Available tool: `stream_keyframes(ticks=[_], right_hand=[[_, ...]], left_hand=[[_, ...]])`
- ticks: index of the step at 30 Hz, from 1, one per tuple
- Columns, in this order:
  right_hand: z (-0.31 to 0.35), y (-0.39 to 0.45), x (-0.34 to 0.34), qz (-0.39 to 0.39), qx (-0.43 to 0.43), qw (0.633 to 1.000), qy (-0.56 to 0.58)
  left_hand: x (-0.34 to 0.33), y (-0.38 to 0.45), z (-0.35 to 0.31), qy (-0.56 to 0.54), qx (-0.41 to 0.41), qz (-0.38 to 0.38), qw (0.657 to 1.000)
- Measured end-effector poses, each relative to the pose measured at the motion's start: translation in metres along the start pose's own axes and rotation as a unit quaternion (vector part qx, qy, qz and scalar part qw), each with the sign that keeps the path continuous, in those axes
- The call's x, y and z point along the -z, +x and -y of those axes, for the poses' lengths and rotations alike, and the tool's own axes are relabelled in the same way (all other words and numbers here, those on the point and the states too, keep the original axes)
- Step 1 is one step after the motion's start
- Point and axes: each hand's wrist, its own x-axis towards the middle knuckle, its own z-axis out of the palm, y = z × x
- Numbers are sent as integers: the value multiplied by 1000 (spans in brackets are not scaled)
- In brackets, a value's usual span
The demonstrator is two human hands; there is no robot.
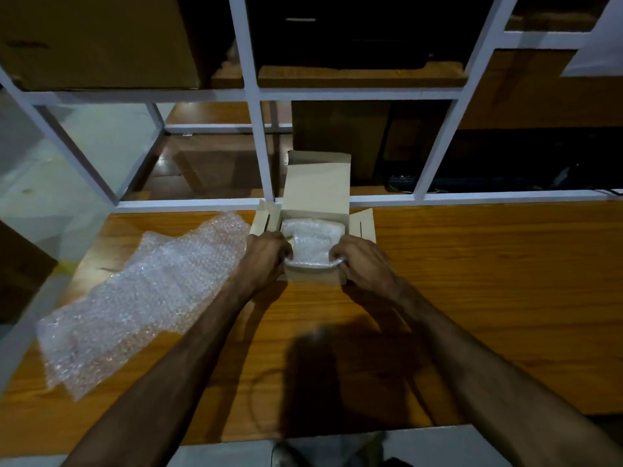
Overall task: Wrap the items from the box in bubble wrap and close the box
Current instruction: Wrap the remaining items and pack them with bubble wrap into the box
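A small cardboard box [317,187] stands open at the far edge of the wooden table [488,281], its lid upright and side flaps spread. Inside lies a bubble-wrapped bundle [312,242]. My left hand [264,261] grips the bundle's left end at the box's near wall. My right hand [362,262] pinches its right end, fingers curled over the wrap. What is inside the wrap is hidden.
A loose sheet of bubble wrap [141,298] sprawls over the table's left part. A white metal frame [266,146] with shelves rises just behind the box. Large cartons [101,38] sit on the upper shelf. The table's near edge lies below my forearms.
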Motion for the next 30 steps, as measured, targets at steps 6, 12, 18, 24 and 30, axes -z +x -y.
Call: stream_keyframes(ticks=[6,12,18,24,30], right_hand=[[-1,-1,-11,11,4,999,-32],[-3,3,-8,64,9,998,-23],[2,4,-6,19,20,1000,-9],[-2,21,-11,19,-24,999,43],[-3,40,-10,63,-58,996,29]], left_hand=[[4,0,-9,66,32,80,994],[0,-9,-19,206,4,129,970],[-11,-4,-28,77,-37,72,994],[-7,4,-27,42,-27,77,996],[1,33,-29,40,-6,148,988]])
